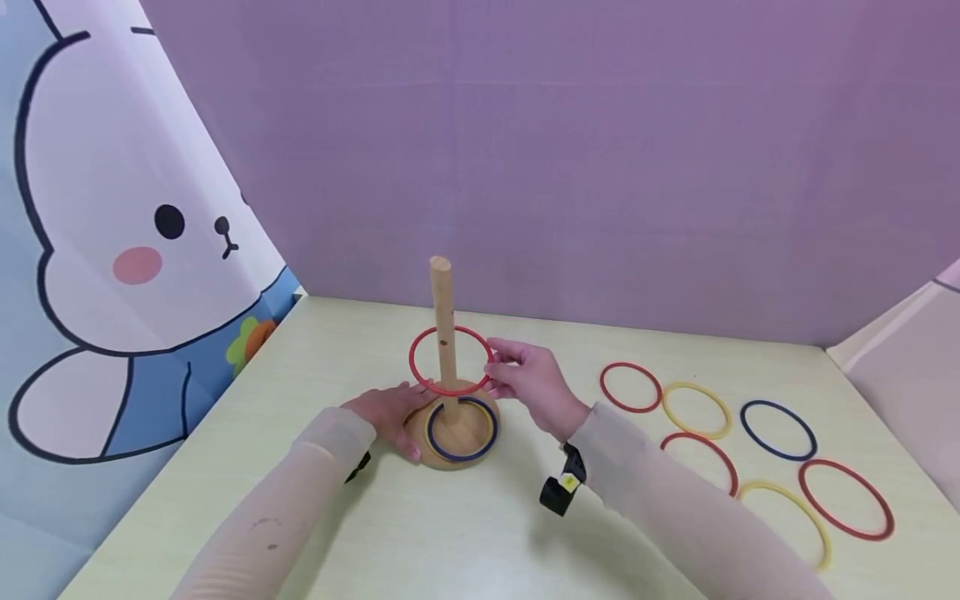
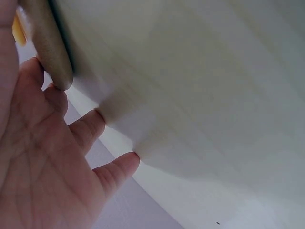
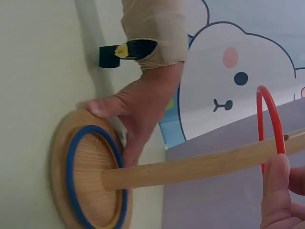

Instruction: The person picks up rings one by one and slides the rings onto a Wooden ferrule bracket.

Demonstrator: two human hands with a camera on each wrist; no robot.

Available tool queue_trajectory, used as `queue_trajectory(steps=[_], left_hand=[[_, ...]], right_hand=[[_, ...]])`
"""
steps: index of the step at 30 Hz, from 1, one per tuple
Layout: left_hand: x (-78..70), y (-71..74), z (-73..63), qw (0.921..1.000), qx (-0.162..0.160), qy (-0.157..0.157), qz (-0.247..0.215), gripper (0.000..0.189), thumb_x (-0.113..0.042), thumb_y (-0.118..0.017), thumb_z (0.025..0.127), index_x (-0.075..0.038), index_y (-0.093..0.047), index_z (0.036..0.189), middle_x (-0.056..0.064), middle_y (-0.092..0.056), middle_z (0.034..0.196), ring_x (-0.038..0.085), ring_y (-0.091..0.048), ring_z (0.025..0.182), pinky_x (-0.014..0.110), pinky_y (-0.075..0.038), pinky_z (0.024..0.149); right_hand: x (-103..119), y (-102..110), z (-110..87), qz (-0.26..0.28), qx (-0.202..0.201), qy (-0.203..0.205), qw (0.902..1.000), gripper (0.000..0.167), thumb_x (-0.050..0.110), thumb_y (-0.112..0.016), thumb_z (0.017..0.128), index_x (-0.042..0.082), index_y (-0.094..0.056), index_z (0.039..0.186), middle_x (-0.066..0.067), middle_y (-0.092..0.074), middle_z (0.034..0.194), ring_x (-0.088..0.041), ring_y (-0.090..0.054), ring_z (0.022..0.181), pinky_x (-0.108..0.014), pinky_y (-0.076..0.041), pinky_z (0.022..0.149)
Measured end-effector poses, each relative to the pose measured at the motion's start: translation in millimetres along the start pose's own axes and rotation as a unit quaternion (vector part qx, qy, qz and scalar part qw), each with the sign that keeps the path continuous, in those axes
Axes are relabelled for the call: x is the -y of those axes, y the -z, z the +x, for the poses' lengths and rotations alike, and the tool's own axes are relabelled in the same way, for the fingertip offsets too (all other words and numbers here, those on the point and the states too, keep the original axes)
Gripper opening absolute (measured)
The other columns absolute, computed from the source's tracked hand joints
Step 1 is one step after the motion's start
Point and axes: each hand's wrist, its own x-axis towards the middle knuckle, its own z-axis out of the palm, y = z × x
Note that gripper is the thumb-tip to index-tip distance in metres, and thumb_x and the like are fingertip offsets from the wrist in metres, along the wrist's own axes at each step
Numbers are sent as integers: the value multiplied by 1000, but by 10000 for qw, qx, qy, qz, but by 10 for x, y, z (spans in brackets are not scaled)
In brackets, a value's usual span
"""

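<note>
A wooden peg [image 1: 444, 308] rises from a round wooden base [image 1: 459, 437]. My right hand [image 1: 534, 379] pinches a red ring [image 3: 273, 112] at its side between thumb and fingers. The ring encircles the peg partway up, well above the base. A blue ring [image 3: 70, 176] and a yellow ring [image 1: 494, 421] lie around the foot of the peg. My left hand [image 1: 390, 412] touches the left edge of the base, thumb at the near side and fingers spread at the far side. The left wrist view shows two of its fingertips [image 2: 131, 161] down on the tabletop.
To the right on the pale table [image 1: 360, 333] lie several loose rings, among them a red ring [image 1: 602, 385], a yellow ring [image 1: 727, 412] and a blue ring [image 1: 780, 456]. My right forearm overlaps some. A purple wall [image 1: 562, 167] stands behind, a cartoon-printed sheet [image 1: 90, 192] at left.
</note>
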Motion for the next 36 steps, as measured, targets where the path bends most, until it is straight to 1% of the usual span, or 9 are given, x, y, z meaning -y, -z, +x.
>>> queue_trajectory(steps=[4, 8, 11, 14, 19, 24, 29, 34, 36], left_hand=[[12, -30, 20, 9998, -74, -134, -161, 105, -39, -87, 67, -18, -29, 152, 6, -25, 157, 35, -23, 142, 55, -31, 106], [27, -53, 42, 9998, -31, -170, -87, 105, -40, -86, 67, -18, -28, 152, 7, -25, 157, 36, -24, 141, 56, -32, 105], [25, -53, 40, 9999, -14, -132, 52, 104, -42, -86, 68, -18, -29, 152, 7, -24, 157, 37, -23, 141, 59, -31, 104], [18, -50, 30, 10000, -20, -52, 40, 104, -42, -86, 67, -18, -31, 151, 10, -29, 155, 36, -24, 141, 59, -31, 103], [22, -54, 19, 9999, -76, 111, -40, 106, -43, -87, 65, -23, -30, 151, 8, -37, 151, 34, -26, 141, 57, -32, 104], [27, -49, 11, 9996, -160, -59, 228, 105, -47, -86, 64, -21, -33, 151, 2, -30, 155, 35, -27, 140, 58, -34, 103], [15, -27, -1, 9979, -265, -204, 550, 104, -51, -84, 65, -14, -36, 149, 2, -28, 156, 37, -27, 140, 60, -35, 101], [2, -18, -17, 9958, -385, -253, 787, 108, -55, -83, 64, -16, -31, 151, 1, -25, 157, 38, -19, 142, 63, -30, 102], [2, -18, -18, 9954, -401, -284, 827, 108, -55, -83, 64, -18, -32, 151, 1, -25, 157, 38, -19, 142, 63, -29, 103]], right_hand=[[-147, 0, -13, 87, -17, 50, 9999, 44, -11, -55, 89, -13, -47, 133, -12, -54, 92, -7, -60, 57, -19, -53, 58], [-289, 17, -24, 150, -49, 73, 9998, 45, -12, -55, 88, -14, -48, 132, -12, -54, 91, -7, -59, 56, -18, -52, 56], [-389, 38, -35, 153, -102, 64, 9998, 44, -13, -54, 88, -15, -48, 131, -11, -53, 91, -7, -60, 57, -18, -53, 57], [-484, 55, -39, 149, -124, -11, 9998, 42, -13, -54, 89, -14, -49, 131, -12, -54, 93, -8, -60, 58, -18, -53, 57], [-629, 78, -30, 71, -80, -111, 9999, 41, -11, -54, 89, -13, -50, 131, -13, -54, 95, -9, -60, 60, -18, -53, 57], [-707, 106, -21, -43, -17, -110, 9999, 41, -11, -54, 89, -15, -49, 130, -11, -53, 93, -9, -60, 60, -19, -53, 57], [-732, 125, -4, -204, 55, -246, 9995, 42, -11, -54, 89, -15, -48, 131, -13, -54, 96, -9, -60, 61, -20, -53, 57], [-783, 123, 10, -469, 83, -380, 9981, 42, -10, -54, 89, -14, -48, 131, -13, -54, 96, -10, -60, 60, -21, -54, 58], [-809, 119, 15, -526, 96, -417, 9977, 42, -10, -54, 89, -14, -49, 131, -12, -53, 95, -10, -60, 60, -20, -53, 57]])
